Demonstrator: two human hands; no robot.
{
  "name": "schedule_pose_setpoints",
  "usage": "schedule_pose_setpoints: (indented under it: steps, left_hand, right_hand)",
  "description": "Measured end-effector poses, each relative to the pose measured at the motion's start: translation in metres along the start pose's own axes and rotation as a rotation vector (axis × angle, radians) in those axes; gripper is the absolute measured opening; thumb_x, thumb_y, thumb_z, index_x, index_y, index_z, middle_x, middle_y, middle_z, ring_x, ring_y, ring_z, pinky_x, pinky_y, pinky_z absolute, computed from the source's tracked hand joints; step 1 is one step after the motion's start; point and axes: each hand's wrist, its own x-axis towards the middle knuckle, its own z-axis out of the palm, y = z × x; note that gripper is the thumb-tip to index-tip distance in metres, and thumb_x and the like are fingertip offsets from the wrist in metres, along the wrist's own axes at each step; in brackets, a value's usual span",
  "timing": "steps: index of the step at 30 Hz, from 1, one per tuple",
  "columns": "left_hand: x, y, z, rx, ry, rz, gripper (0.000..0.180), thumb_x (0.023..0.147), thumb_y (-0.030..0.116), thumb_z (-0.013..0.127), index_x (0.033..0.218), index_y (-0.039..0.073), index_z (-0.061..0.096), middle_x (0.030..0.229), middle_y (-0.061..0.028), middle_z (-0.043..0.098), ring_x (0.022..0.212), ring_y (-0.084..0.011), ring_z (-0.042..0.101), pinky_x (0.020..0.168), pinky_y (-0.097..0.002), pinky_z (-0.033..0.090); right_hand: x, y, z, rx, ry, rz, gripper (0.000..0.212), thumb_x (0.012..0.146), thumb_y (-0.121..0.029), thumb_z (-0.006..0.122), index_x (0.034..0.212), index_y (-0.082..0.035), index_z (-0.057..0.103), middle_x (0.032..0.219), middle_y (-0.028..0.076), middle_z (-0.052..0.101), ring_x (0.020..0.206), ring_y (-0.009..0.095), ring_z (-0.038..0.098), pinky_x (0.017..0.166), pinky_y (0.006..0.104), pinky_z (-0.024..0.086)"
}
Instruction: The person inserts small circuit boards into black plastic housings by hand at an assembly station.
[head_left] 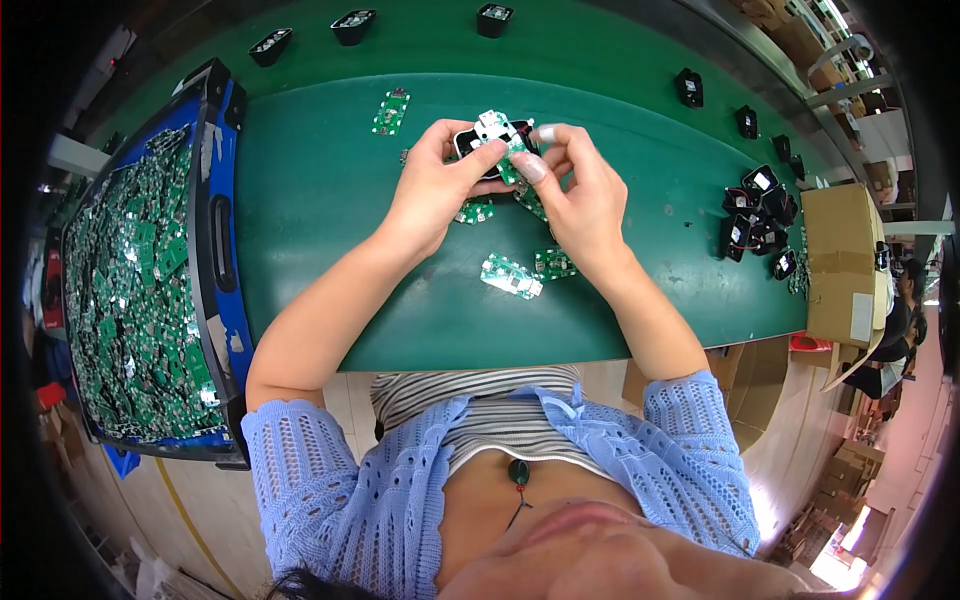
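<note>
Small green circuit board (pixel 497 133), white-topped, pinched over black housing (pixel 470 140).

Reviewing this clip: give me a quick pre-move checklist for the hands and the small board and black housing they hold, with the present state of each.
1. Left hand grips black housing: ok.
2. Right hand fingers pinch the small green board: ok.
3. Board seated in housing: cannot tell.
4. Spare boards lie on the green mat, near the hands: ok.
5. Blue bin of boards at the person's left: ok.
6. Wires clear of fingers: cannot tell.
</note>
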Motion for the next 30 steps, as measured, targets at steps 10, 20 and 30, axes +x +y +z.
schedule_pose_setpoints:
  steps: [10,20,30]
  left_hand:
    - [-0.007,0.007,0.005,0.354,-0.034,-0.031,0.025,0.084,0.017,0.057,0.103,0.001,0.052,0.084,-0.0066,0.052,0.052,-0.0101,0.055,0.045,-0.0223,0.047]
    - [-0.008,0.004,0.002,0.736,0.072,0.786,0.016,0.077,0.007,0.062,0.092,0.012,0.063,0.098,-0.0062,0.050,0.059,-0.0124,0.055,0.052,-0.0237,0.045]
    - [-0.008,0.009,0.004,0.416,0.010,0.331,0.005,0.080,0.010,0.062,0.084,0.007,0.060,0.095,-0.0045,0.051,0.062,-0.0077,0.054,0.047,-0.0209,0.045]
  right_hand:
    - [0.005,0.004,0.006,0.301,0.037,-0.146,0.010,0.078,-0.007,0.063,0.087,-0.003,0.060,0.077,0.004,0.050,0.056,0.009,0.046,0.048,0.0227,0.037]
    - [0.016,-0.003,-0.014,-0.154,0.027,-0.464,0.010,0.073,-0.007,0.063,0.078,-0.003,0.054,0.078,0.005,0.053,0.068,0.023,0.056,0.053,0.0336,0.045]
    - [0.010,-0.006,-0.016,-0.033,-0.035,-0.313,0.012,0.075,-0.010,0.065,0.082,-0.003,0.057,0.079,0.004,0.054,0.061,0.017,0.055,0.051,0.0288,0.044]
